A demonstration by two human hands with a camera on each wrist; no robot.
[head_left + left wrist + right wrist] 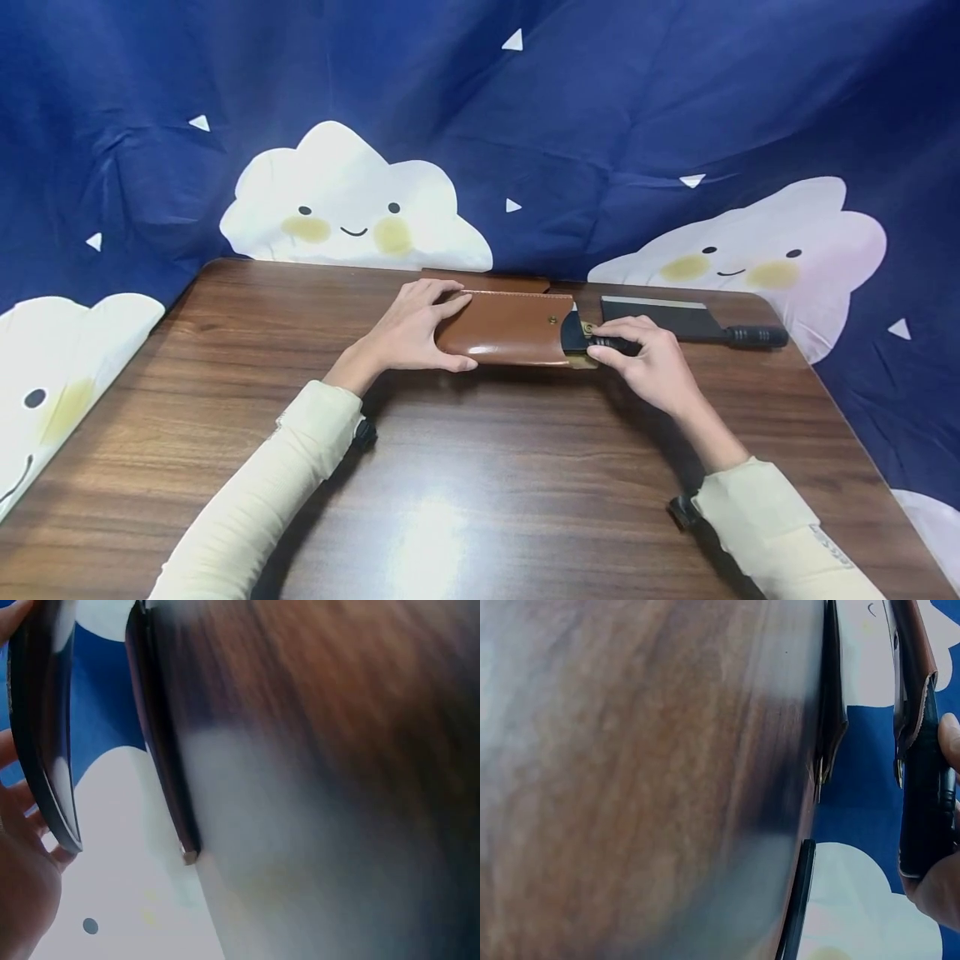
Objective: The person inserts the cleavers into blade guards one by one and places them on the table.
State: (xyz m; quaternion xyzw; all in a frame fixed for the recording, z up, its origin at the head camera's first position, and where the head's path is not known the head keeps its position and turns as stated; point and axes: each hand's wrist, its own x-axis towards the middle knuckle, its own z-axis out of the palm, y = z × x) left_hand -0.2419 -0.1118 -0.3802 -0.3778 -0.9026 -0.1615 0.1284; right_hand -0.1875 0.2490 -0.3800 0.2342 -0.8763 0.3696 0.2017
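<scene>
I am observing a left hand (420, 329) gripping a brown leather sheath (510, 329) away from its mouth, thumb at the near edge and fingers at the far one, while the right hand (651, 365) is pinching a black handle (927, 806) projecting from that mouth. The sheath is hanging above the wooden table (450, 450), both wrist views showing a gap beneath. This two-ended hold is presumably steadying the sheath in line with the knife (572, 335). A black cleaver (660, 318) is lying to the right, handle pointing outward, probably for easy reach. A second sheath (487, 280) is lying at the far edge, partly covered by the first. Most of the knife's blade is sitting hidden inside, leaving its shape unconfirmed. The right wrist view is cutting off the right hand; blur is obscuring the tabletop.
</scene>
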